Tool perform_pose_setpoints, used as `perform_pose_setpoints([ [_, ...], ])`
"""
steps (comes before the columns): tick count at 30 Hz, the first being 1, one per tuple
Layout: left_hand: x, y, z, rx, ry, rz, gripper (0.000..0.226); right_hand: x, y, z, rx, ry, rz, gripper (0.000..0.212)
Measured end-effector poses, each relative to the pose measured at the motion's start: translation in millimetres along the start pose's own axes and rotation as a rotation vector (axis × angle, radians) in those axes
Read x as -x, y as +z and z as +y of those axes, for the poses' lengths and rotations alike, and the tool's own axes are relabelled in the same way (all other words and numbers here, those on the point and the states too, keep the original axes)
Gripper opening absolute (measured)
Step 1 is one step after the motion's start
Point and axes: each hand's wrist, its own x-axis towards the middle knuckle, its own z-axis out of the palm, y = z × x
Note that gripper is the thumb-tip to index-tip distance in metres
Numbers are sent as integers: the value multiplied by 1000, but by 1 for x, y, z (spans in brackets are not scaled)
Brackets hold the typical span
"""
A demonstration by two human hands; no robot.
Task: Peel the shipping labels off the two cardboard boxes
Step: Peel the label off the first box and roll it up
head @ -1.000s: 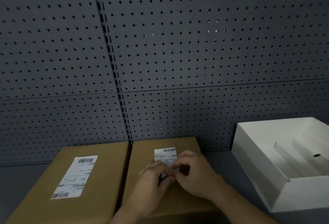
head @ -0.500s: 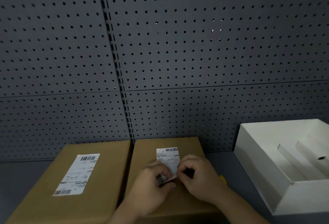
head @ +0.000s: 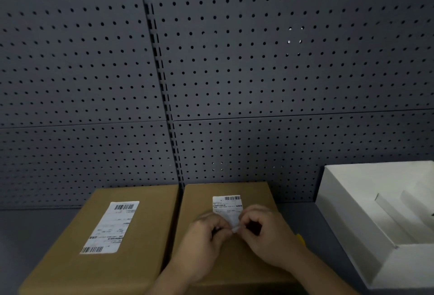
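**Label on the right box half lifted, both hands at its near edge**

Boxes stand side by side at the back edge of the worktop, against the pegboard wall, tops up, so each label faces the person and can be worked from the near side. The left box carries its left label flat and whole, apparently untouched. On the right box, the right label lies stuck at its far end, while its near end curls up off the cardboard between the hands.

The left hand has its fingers curled, thumb and fingertips pinching the lifted near edge. The right hand is also curled, its fingertips meeting the same paper edge; blur hides whether it pinches or only steadies it. Two hands probably keep the thin paper from tearing.

An open white box sits at the worktop's right edge, perhaps for the peeled labels.
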Motion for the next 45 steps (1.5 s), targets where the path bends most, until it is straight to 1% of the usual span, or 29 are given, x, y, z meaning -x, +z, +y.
perform_pose_setpoints([
  [4, 2, -2, 3, 55, -48, 25, 12, 0, -2, 1, -44, 30, -9, 6],
  [6, 2, -2, 1, 22, -44, 13, 15, 1, -3, 1, -65, 47, 1, 6],
  [8, 1, -1, 0, -5, -33, 15, 12, 1, -3, 0, -64, 54, 4, 7],
  [11, -1, -1, -1, 18, -48, 32, 13, 0, -4, 0, -84, 71, -29, 3],
  [15, -1, -2, -1, 47, -73, 27, 15, -5, -7, 0, -55, 91, -103, 8],
  [20, -2, -5, 1, 107, -120, 17, 16, -19, -6, 0, -4, 117, -133, 13],
  [22, -4, -9, 4, 134, -149, -26, 16, -20, -5, 2, -2, 120, -143, 14],
  [25, -17, -18, 9, 79, -197, -162, 20, -17, -4, 5, 3, 121, -108, 12],
  [27, -26, -22, 11, 50, -177, -222, 24, -16, -4, 5, -15, 125, -99, 12],
  [28, -29, -22, 11, 61, -154, -224, 25, -16, -4, 5, -30, 127, -106, 14],
  [31, -29, -18, 4, 144, -107, -163, 23, -17, -3, 5, -43, 128, -124, 18],
  [36, -24, -12, -7, 143, -146, -63, 18, -18, -2, 10, -71, 111, -133, 17],
  [39, -24, -11, -7, 155, -173, -65, 16, -17, -3, 11, -103, 91, -143, 26],
  [42, -24, -9, -9, 159, -197, -63, 17, -17, 0, 14, -61, 82, -123, 18],
  [45, -23, -10, -8, 164, -185, -64, 18, -16, 0, 13, -40, 95, -101, 24],
])
